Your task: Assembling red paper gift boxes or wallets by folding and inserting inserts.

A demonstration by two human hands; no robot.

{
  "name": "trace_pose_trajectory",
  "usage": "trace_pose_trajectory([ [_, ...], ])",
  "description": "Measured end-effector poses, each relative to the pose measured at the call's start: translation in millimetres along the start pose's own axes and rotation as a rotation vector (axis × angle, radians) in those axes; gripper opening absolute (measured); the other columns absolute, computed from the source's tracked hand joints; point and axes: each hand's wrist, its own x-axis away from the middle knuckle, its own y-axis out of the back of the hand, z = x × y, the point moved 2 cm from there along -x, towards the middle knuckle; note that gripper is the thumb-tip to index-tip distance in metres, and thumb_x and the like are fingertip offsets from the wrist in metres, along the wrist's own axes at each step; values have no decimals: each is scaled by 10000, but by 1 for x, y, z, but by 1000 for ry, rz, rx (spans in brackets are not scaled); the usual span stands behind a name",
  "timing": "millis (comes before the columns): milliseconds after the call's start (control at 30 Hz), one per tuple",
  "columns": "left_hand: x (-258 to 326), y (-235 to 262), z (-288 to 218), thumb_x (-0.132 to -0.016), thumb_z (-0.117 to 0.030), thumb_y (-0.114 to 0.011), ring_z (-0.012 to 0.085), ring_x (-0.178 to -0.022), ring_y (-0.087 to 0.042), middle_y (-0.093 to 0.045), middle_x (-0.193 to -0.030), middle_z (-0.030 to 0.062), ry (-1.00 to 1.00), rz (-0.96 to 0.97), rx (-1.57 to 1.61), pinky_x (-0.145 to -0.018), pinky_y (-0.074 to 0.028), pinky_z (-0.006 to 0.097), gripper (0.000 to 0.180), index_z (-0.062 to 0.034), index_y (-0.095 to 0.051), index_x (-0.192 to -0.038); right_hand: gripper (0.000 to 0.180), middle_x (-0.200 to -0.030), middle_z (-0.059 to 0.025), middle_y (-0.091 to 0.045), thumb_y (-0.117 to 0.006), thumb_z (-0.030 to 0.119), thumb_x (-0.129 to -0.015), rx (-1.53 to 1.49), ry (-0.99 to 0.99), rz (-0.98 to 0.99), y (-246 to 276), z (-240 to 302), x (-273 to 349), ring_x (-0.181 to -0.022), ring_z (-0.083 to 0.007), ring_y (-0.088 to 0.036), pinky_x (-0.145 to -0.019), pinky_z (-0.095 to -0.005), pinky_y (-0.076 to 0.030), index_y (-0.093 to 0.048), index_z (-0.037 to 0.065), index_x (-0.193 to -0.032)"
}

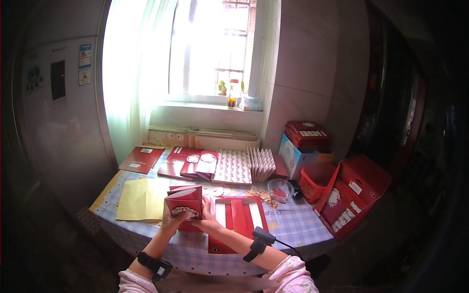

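In front of me, both hands hold a small bundle of red paper envelopes (pixel 188 197), raised above the table. A lacy white ornament decorates its front, and the top edges fan slightly apart. My left hand (pixel 172 222) grips the lower left, its thumb lying across the ornament. Closed on the right side is my right hand (pixel 209 220), with its thumb near the lower edge. Just right of the hands lies an open red flat box (pixel 238 222) with white strips inside. Left of them is a yellow paper sheet (pixel 140 199).
Along the back lie a red folder (pixel 141 160), a patterned white sheet (pixel 233 166) and pleated white paper (pixel 261 164). Further right are a clear bowl (pixel 280 191), a red basket (pixel 312 188), a standing red box (pixel 349 198) and stacked red packs (pixel 307 134).
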Motion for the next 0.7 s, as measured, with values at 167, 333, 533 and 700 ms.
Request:
trace_pose_trajectory([
  [167, -6, -2, -4, -705, -55, -701, 171, -949, -544, -537, -1056, 87, 1, -58, -43, -806, -470, 300, 588, -30, -374, -1193, 706, -1229, -171, -386, -533, -17, -701, 152, -150, -46, 5, -7, 0, -1172, -238, -367, -974, -315, -305, -164, -2, -1303],
  [333, -12, -9, -14, -681, -7, -718, 136, -905, -569, -598, -993, 67, 30, 88, -231, -787, -475, 275, 473, -15, -513, -1107, 513, -1164, -77, -450, -434, -82, -742, 110, -91, 61, 16, -5, -2, -1054, -154, -450, -883, -268, -362, -358, 54, -1230],
  [533, -5, -8, -5, -686, -10, -717, 132, -894, -577, -609, -981, 64, 16, 94, -236, -774, -479, 265, 440, -13, -531, -1085, 496, -1197, -116, -422, -412, -34, -776, 290, -107, -66, 7, 1, 8, -1156, -205, -368, -975, -305, -287, -313, 39, -1257],
  [700, 0, -7, 0, -685, 11, -707, 134, -872, -590, -623, -964, 65, 24, 21, -227, -762, -488, 262, 403, -15, -555, -1057, 400, -1093, -158, -484, -413, 15, -817, 405, 11, -61, 9, -6, 10, -1058, -243, -449, -936, -303, -337, -340, 17, -1211],
])
